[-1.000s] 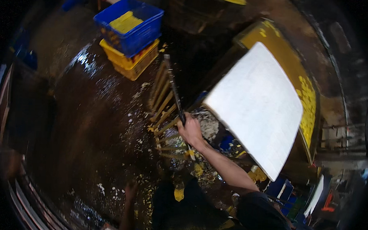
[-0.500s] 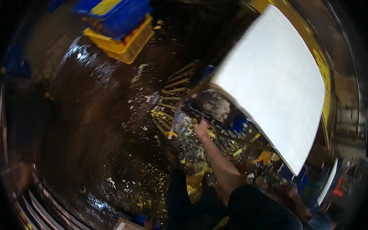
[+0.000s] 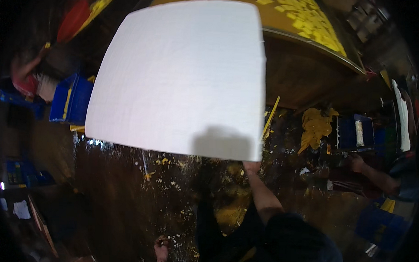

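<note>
One white board (image 3: 179, 79) now fills mid-view, having been farther right. The right hand (image 3: 251, 167) has been brought to its near right corner, so reach is judged shifted there; its fingers are hidden, their grip untold. The left hand (image 3: 161, 246) is held low, curled; whether anything is gripped cannot be told.

There's a blue crate (image 3: 80, 101) on your left, yellow pieces (image 3: 310, 23) strewn across that brown tabletop (image 3: 273, 20) up ahead, and, right of you, a crumpled ochre heap (image 3: 316, 128)!
</note>
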A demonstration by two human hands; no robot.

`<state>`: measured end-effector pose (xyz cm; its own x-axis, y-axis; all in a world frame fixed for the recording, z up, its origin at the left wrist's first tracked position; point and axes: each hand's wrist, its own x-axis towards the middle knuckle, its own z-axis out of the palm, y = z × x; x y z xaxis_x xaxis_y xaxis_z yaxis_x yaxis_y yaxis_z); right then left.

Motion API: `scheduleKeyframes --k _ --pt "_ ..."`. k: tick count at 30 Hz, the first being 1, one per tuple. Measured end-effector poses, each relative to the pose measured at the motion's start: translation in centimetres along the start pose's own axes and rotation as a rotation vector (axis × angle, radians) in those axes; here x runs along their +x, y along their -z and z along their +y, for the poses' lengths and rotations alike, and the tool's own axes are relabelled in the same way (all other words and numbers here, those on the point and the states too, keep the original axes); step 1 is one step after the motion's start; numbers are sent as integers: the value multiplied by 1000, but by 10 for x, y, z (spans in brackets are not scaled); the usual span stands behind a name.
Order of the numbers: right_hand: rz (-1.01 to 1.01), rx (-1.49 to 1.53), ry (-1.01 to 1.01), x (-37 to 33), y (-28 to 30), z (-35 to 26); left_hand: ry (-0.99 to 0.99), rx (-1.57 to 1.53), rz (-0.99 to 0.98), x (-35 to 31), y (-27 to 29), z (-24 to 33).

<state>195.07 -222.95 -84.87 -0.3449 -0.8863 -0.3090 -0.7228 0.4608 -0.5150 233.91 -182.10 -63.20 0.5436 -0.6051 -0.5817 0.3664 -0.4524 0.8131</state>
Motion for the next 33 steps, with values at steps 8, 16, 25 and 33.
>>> scheduleKeyframes --k 8,16,25,33 --pt "-169 777 1 28 264 -19 77 316 -321 -43 -280 -8" --pt "-485 1520 435 19 590 -228 -454 765 -545 -106 -449 196" --pt "-40 658 1077 109 604 -400 -645 31 -18 -71 -498 294" --pt "-391 35 881 335 555 -392 -397 -443 138 28 -513 390"
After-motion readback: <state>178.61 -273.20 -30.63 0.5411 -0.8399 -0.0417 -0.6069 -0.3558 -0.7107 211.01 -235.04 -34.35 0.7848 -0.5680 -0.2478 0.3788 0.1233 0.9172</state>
